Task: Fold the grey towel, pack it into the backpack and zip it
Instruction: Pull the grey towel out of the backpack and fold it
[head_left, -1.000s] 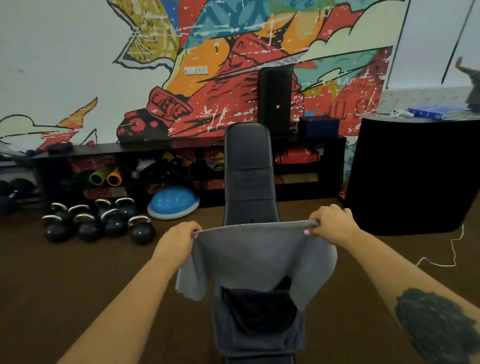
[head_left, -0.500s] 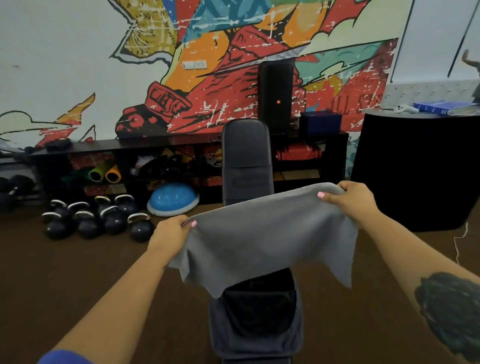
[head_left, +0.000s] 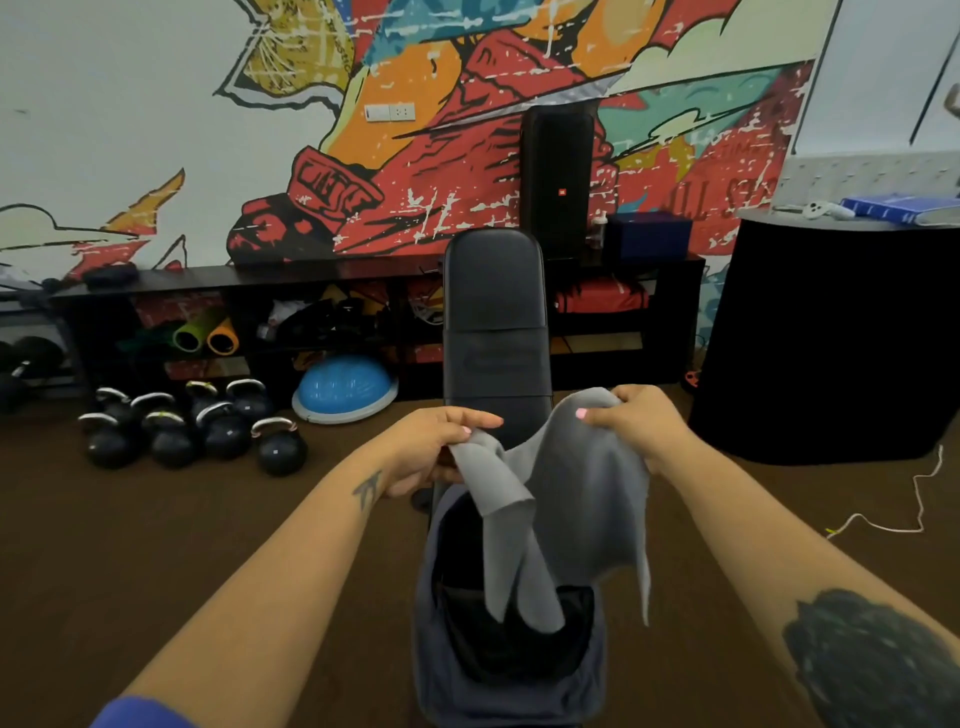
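Both hands (head_left: 530, 436) pinch the grey towel (head_left: 571, 509) — sagging between them.

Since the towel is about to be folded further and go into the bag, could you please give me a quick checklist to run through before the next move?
1. Left hand pinches a corner of the grey towel: ok.
2. Right hand grips the other top corner: ok.
3. Towel folded flat and neat: not ok; it hangs bunched and twisted between the hands.
4. Backpack open to receive it: ok; its dark mouth gapes directly under the towel, on the bench.
5. Towel clear of the bag opening: not ok; its lower tails dangle over the opening.
6. Zipper free and unobstructed: cannot tell; it is not visible.
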